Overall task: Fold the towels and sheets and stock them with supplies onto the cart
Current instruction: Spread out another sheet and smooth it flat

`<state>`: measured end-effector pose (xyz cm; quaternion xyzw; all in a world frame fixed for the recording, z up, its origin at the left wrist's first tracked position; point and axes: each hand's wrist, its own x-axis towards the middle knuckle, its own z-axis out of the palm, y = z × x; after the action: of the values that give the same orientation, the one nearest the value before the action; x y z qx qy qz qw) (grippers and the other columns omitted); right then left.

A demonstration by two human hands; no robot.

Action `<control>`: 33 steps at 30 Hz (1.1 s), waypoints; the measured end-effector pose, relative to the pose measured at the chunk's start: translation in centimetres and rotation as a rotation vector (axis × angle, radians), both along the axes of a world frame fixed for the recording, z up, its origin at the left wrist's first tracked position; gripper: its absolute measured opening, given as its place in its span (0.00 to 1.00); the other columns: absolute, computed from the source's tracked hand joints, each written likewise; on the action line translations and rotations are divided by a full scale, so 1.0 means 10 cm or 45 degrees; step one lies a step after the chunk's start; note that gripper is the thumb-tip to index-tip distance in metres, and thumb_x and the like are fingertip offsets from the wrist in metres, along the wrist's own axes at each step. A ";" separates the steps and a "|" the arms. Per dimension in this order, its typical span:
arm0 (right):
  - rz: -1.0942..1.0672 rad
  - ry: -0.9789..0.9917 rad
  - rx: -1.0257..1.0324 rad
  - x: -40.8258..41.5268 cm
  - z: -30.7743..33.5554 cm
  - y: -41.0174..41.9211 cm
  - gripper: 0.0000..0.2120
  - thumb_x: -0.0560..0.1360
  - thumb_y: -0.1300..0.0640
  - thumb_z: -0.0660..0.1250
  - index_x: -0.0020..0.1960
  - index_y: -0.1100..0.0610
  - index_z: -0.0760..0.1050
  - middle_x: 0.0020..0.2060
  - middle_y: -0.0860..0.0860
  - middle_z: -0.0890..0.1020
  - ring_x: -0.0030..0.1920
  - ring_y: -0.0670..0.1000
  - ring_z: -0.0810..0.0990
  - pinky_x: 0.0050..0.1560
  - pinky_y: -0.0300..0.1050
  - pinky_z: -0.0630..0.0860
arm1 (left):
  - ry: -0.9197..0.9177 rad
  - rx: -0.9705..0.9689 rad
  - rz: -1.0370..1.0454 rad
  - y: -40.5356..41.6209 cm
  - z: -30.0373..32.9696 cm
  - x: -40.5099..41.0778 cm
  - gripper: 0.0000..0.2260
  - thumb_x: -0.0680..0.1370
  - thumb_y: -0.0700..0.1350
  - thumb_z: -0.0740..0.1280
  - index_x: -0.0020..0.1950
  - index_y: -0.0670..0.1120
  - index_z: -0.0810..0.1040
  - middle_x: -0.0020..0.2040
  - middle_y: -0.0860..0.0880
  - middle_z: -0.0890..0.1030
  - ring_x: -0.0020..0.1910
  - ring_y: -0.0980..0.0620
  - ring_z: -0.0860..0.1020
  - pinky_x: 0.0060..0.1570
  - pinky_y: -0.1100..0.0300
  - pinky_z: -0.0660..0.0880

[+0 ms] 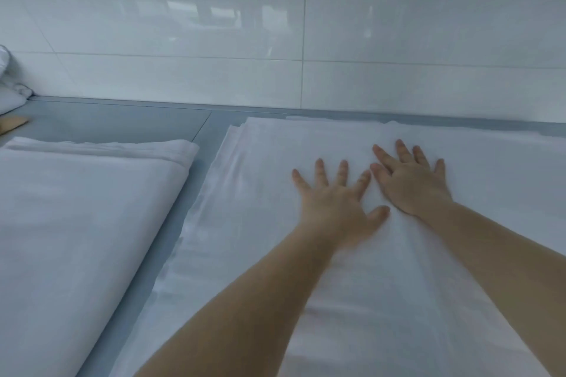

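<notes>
A large white sheet [251,193], folded into several layers, lies flat on the grey surface [122,119] at the centre and right. My left hand [333,202] rests palm down on it with the fingers spread. My right hand [410,177] lies flat beside it, fingers apart, the two hands almost touching. Neither hand holds anything. A second folded white sheet [76,217] lies to the left, separated from the first by a strip of grey surface.
A glossy white tiled wall [275,24] rises right behind the surface. Crumpled white linen [9,92] sits in the far left corner, with a tan object [12,124] just in front of it.
</notes>
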<state>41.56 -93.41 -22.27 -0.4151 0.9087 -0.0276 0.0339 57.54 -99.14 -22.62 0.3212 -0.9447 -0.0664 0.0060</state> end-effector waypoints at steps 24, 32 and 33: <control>-0.077 -0.047 0.138 0.47 0.13 1.83 0.31 0.75 0.30 0.37 0.76 0.35 0.39 0.77 0.42 0.41 0.77 0.49 0.41 0.75 0.57 0.39 | -0.036 0.043 0.432 0.39 0.05 1.52 0.36 0.71 0.76 0.38 0.77 0.64 0.42 0.79 0.55 0.43 0.78 0.47 0.41 0.71 0.36 0.38; -0.331 -0.138 0.108 1.14 0.16 2.20 0.26 0.81 0.40 0.43 0.77 0.40 0.44 0.79 0.50 0.45 0.77 0.58 0.42 0.71 0.69 0.43 | 0.094 0.069 0.101 1.55 0.10 1.10 0.26 0.80 0.61 0.46 0.78 0.57 0.50 0.80 0.50 0.49 0.78 0.42 0.44 0.69 0.34 0.38; -0.182 -0.109 0.082 1.36 0.12 2.13 0.25 0.81 0.41 0.43 0.77 0.40 0.44 0.78 0.48 0.44 0.78 0.55 0.42 0.71 0.69 0.42 | 0.090 0.073 -0.006 1.74 0.08 1.02 0.26 0.80 0.61 0.45 0.78 0.58 0.49 0.80 0.51 0.49 0.78 0.44 0.43 0.69 0.34 0.36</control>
<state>55.11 -72.16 -21.06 -0.3463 0.9342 -0.0185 0.0840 67.76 -81.71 -21.78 0.3163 -0.9424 -0.1046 0.0300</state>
